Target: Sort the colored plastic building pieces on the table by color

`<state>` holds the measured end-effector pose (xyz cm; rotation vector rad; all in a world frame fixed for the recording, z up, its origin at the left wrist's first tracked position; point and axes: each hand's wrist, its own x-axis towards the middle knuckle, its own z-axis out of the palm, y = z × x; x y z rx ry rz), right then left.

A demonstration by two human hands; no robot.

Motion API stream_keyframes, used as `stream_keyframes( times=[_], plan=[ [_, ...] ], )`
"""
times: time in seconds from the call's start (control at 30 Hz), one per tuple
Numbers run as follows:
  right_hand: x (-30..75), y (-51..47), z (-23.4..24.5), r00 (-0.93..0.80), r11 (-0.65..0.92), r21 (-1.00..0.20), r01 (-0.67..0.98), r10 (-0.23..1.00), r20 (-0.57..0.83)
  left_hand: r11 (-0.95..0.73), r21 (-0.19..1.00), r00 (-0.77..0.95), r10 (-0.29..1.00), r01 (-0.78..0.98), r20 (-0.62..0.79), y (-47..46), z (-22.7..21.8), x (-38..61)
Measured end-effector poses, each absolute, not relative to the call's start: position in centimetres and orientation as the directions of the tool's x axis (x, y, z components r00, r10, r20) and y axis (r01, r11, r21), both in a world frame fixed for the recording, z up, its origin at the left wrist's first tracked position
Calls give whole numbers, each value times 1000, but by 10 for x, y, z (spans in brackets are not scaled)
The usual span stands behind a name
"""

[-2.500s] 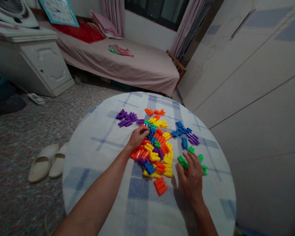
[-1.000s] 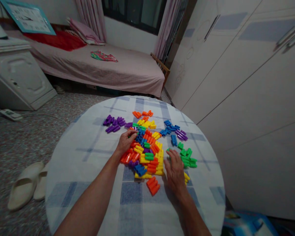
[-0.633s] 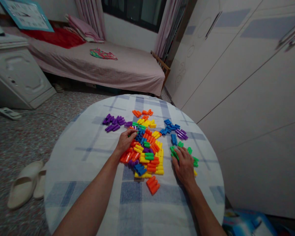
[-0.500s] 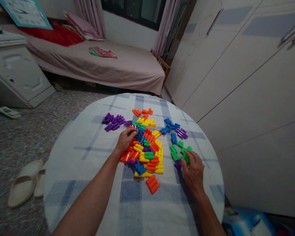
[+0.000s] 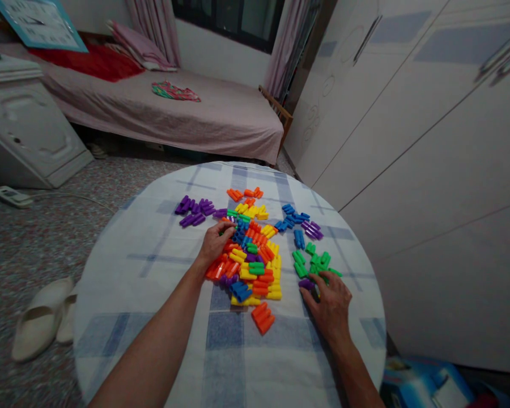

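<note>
A mixed heap of plastic building blocks shaped like joined tubes, among them orange blocks (image 5: pixel 261 233) and yellow blocks (image 5: pixel 275 263), covers the middle of the table. My left hand (image 5: pixel 215 245) rests at the heap's left side, fingers bent together beside some blue blocks (image 5: pixel 239 235); what its fingertips hold is hidden. On the right, my right hand (image 5: pixel 332 300) has its thumb and index finger around a purple block (image 5: pixel 306 284), just in front of a cluster of green blocks (image 5: pixel 317 262). A lone orange block (image 5: pixel 263 318) lies nearest me.
A checked cloth covers the round table (image 5: pixel 153 294). Purple blocks (image 5: pixel 194 211) are grouped at its back left and blue blocks (image 5: pixel 294 217) at the back right. A bed (image 5: pixel 221 107) stands beyond, a wardrobe (image 5: pixel 429 170) to the right, slippers (image 5: pixel 42 320) on the floor at left.
My right hand has drawn back from the green blocks to the purple block, which has turned a little. My left hand has stayed at the heap.
</note>
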<state>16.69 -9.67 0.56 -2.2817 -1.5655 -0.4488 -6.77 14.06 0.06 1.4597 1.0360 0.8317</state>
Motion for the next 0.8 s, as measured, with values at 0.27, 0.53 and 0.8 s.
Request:
stream_keyframes(
  times=[0.27,0.53,0.8],
  plan=[
    [176,-80,13,342,-296,-173,940,801,491,-9,994,371,928,112,-33,142,-3,-67],
    [199,-37,37,510,-429,-282,858,646,568,-6,995,376,926,104,-34,141,1,-67],
    [165,-108,-11,557,-476,-293,829,662,501,34,996,373,926,84,-63,143,-5,-67]
  ],
)
